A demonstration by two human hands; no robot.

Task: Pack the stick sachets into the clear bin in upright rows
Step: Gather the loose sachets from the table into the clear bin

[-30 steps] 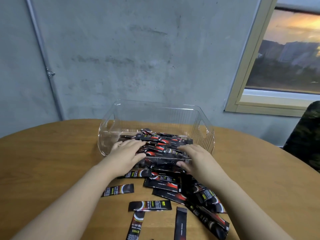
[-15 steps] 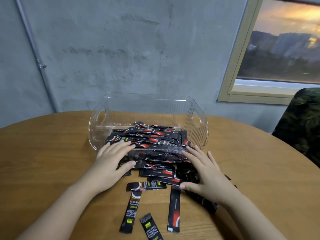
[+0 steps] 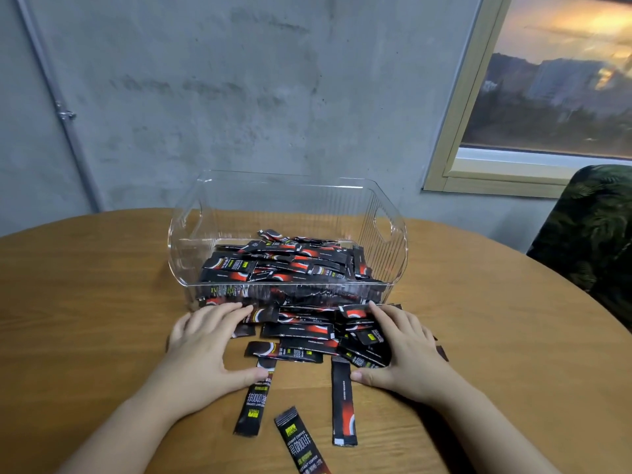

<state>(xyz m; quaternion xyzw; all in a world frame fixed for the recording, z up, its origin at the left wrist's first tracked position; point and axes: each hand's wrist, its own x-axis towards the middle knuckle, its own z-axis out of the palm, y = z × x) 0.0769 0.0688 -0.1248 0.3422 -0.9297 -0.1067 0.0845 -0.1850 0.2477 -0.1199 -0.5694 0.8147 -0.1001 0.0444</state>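
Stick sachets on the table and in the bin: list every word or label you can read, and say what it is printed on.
"INSTANT COFFEE": on the sachet nearest the camera, beside its yellow patch.
"INSTANT COFFEE": small, on the sachet at the left hand's thumb.
Large characters on both sachets: stylised, not readable.
Yellow patches: too small to read.
Sachets in the clear bin and under the right hand: print blurred, unreadable.

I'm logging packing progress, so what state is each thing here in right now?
Clear bin: upright on the table, open-topped, partly filled.
Sachets in bin: lying flat in a jumble, not in upright rows.
Sachets on table: loose pile, lying flat before the bin.
Left hand: open, flat on the pile's left edge.
Right hand: open, resting on the pile's right side.
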